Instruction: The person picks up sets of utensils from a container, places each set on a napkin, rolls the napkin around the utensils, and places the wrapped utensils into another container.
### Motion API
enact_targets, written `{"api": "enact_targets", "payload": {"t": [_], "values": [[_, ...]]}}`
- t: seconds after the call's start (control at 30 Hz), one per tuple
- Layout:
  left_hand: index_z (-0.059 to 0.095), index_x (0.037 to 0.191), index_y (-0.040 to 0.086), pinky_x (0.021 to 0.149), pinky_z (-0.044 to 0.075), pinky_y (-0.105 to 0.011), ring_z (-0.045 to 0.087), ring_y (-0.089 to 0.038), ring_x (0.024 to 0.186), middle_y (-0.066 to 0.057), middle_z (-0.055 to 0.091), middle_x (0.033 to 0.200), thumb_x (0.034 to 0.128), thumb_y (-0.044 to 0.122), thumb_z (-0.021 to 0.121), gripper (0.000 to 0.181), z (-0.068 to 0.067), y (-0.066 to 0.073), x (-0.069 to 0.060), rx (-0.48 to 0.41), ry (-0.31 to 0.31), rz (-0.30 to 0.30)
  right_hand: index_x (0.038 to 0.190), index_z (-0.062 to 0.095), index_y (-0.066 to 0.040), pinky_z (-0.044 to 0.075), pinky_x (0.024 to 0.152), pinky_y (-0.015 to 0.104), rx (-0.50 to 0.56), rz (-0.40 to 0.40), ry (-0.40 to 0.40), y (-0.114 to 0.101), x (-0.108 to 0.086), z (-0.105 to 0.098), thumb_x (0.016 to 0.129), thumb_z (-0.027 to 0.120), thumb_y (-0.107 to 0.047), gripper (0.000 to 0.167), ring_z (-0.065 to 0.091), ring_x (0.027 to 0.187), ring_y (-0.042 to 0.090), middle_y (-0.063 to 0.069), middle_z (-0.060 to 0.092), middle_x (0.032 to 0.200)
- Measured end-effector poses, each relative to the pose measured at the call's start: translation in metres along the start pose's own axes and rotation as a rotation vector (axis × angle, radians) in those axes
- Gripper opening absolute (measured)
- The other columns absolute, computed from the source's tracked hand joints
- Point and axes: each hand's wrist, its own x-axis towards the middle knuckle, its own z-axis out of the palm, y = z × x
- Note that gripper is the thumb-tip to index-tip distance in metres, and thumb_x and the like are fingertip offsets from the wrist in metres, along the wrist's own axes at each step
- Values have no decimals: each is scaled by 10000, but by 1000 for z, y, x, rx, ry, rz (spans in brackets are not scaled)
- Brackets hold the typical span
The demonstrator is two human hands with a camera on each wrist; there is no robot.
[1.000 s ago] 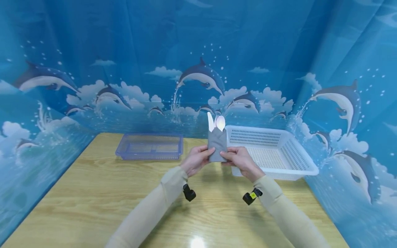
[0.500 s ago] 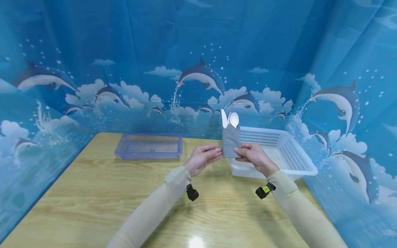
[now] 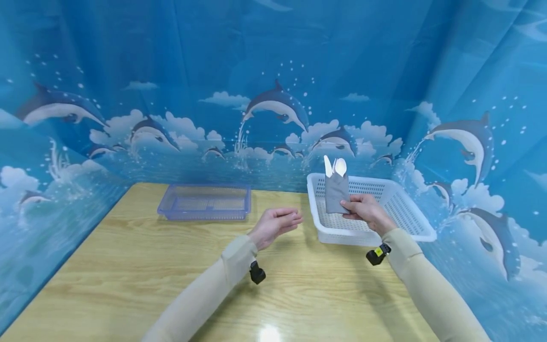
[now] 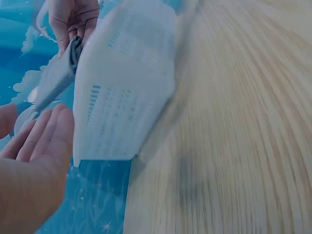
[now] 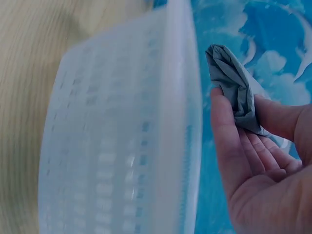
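A folded grey napkin pouch [image 3: 336,194] stands upright in my right hand [image 3: 369,211], pinched at its lower right edge between thumb and fingers. Out of its top stick a white knife [image 3: 328,166], a spoon [image 3: 340,167] and a fork mostly hidden between them. The pouch is held above the left part of the white plastic basket [image 3: 316,199]. In the right wrist view the pouch's folded lower end [image 5: 231,80] faces the camera. My left hand [image 3: 275,225] is held over the table left of the basket, fingers extended, holding nothing.
A shallow translucent purple tray [image 3: 205,216] lies at the back left of the wooden table [image 3: 141,266]. Behind and beside the table hangs a blue curtain [image 3: 205,61] printed with dolphins. The basket occupies the back right.
Both hands held the pouch at first. The left hand has let go and drawn slightly left, while the right hand has carried the pouch rightward over the basket.
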Motion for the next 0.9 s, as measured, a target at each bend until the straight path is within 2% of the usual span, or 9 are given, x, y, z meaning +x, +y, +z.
{"api": "enact_targets", "payload": {"t": [0.13,0.23,0.4,0.57,0.63,0.67,0.73,0.8,0.9], "values": [[462,1387,-74,1060,450,-419,557,-348,1267,-271,536,1373,990,97,563,445,-9,-2,-7,123,31,9,1331,500,100,592,774,294,-43,55,20,9,10,-2,995,579,-184,447,708,758,101,87,691,975],[488,1366,-73,1034,476,-399,585,-330,1237,-268,555,1353,991,113,566,426,-14,-2,-11,172,46,6,1317,516,94,594,776,311,-74,84,18,16,15,0,994,583,-189,434,716,769,127,107,695,993],[501,1347,-86,997,505,-380,614,-324,1199,-267,585,1313,981,109,583,423,-21,-1,-17,179,70,7,1242,579,102,598,719,306,-134,109,13,23,21,6,980,605,-179,385,711,727,131,88,698,920],[510,1334,-94,997,503,-390,625,-320,1183,-270,595,1296,978,99,584,411,-23,1,-20,177,77,4,1245,595,87,582,682,300,-237,156,9,24,23,8,968,625,-180,386,665,753,110,175,666,1090],[519,1330,-84,1006,495,-401,625,-317,1183,-269,593,1300,977,97,584,402,-24,2,-21,178,81,-1,1205,627,68,556,656,284,-277,166,-1,24,23,9,961,635,-184,351,626,738,99,156,666,1064],[524,1327,-78,1010,492,-406,625,-317,1183,-270,589,1304,977,95,585,396,-25,3,-21,177,82,-3,1124,661,47,529,637,268,-291,175,-3,23,24,9,955,644,-185,287,590,702,98,119,661,967],[528,1327,-74,1018,484,-418,625,-318,1183,-271,588,1305,975,92,586,393,-25,3,-22,170,86,-6,869,654,-10,471,606,254,-313,182,-22,23,25,11,950,649,-185,192,507,621,99,35,580,746],[531,1323,-73,1023,478,-426,626,-319,1182,-276,584,1306,975,93,587,389,-25,3,-24,166,86,-7,655,505,-85,418,581,252,-340,173,-54,24,27,12,950,647,-179,340,422,550,98,-27,435,594],[528,1321,-80,1022,478,-429,630,-318,1176,-279,587,1300,975,104,590,397,-24,3,-25,171,84,-7,560,315,-169,359,565,250,-372,162,-82,25,29,14,942,651,-173,510,327,496,95,-57,291,514]]}}
